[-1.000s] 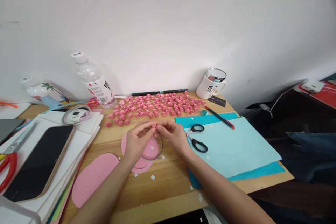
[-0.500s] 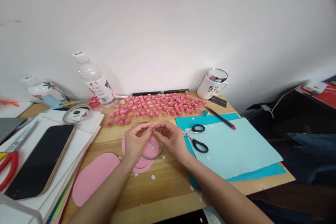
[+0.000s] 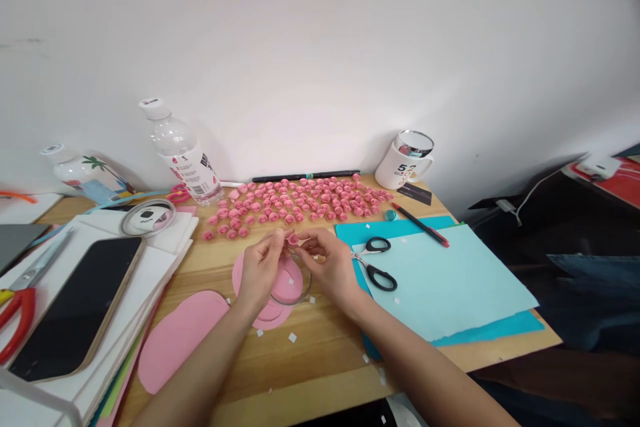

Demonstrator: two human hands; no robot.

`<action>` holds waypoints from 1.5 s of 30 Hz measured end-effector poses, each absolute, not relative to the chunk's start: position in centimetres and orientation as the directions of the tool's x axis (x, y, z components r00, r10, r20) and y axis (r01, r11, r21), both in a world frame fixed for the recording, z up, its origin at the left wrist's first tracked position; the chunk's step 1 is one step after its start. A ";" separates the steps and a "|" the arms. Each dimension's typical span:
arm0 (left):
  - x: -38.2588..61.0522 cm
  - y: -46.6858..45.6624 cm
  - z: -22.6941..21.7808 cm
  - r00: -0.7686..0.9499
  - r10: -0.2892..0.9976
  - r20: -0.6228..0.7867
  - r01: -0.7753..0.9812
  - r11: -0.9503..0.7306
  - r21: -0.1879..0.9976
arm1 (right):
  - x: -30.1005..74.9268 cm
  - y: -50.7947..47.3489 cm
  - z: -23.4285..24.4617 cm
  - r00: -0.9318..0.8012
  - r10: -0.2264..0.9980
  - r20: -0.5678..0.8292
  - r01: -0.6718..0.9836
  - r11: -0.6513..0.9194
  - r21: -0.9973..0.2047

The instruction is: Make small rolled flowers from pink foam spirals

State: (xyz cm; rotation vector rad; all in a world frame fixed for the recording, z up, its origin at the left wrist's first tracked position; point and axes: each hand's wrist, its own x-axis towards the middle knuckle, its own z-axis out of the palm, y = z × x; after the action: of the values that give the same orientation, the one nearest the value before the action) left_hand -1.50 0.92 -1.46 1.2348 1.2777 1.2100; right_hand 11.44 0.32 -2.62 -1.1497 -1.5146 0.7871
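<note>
Between my two hands is a small pink paper rose (image 3: 293, 240), its spiral facing up. My left hand (image 3: 261, 267) pinches it from the left with thumb and forefinger. From the other side, the fingertips of my right hand (image 3: 327, 263) close on its edge. Below the hands lie pink paper circles (image 3: 273, 313) and a clear ring of tape (image 3: 303, 293), partly covered by my fingers. Many finished pink paper roses (image 3: 300, 200) spread across the table behind. Black-handled scissors (image 3: 379, 267) lie right of my right hand, on blue sheets.
Light blue paper (image 3: 445, 280) covers the right side. A phone (image 3: 80, 307) rests on a paper stack at left, beside red-handled scissors (image 3: 17, 320). A plastic bottle (image 3: 183, 153) and a white mug (image 3: 403, 163) stand near the wall. A pink sheet (image 3: 183, 340) lies front left.
The rose has turned in my fingers, so its spiral now shows. My left hand has rotated and its fingers have shifted; my right hand has barely moved.
</note>
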 end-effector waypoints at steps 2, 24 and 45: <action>-1.5 0.9 -1.5 -0.033 0.999 -0.024 0.008 0.024 1.000 | 11.5 0.3 -2.6 -0.021 0.939 0.344 0.278 0.336 -0.900; -3.1 2.4 -1.5 -0.650 0.701 0.294 0.039 -0.355 0.934 | 8.9 4.2 -1.3 -0.242 0.908 0.340 0.615 0.415 -0.670; -3.4 2.5 -1.6 -0.691 0.664 0.285 -0.004 -0.398 0.917 | 8.2 5.4 -0.6 -0.323 0.901 0.288 0.639 0.432 -0.636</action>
State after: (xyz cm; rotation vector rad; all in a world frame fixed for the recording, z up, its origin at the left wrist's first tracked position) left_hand -3.45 2.53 -1.60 0.9077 1.3959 2.1306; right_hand 8.16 5.42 -0.64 -1.2918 -2.0725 0.5522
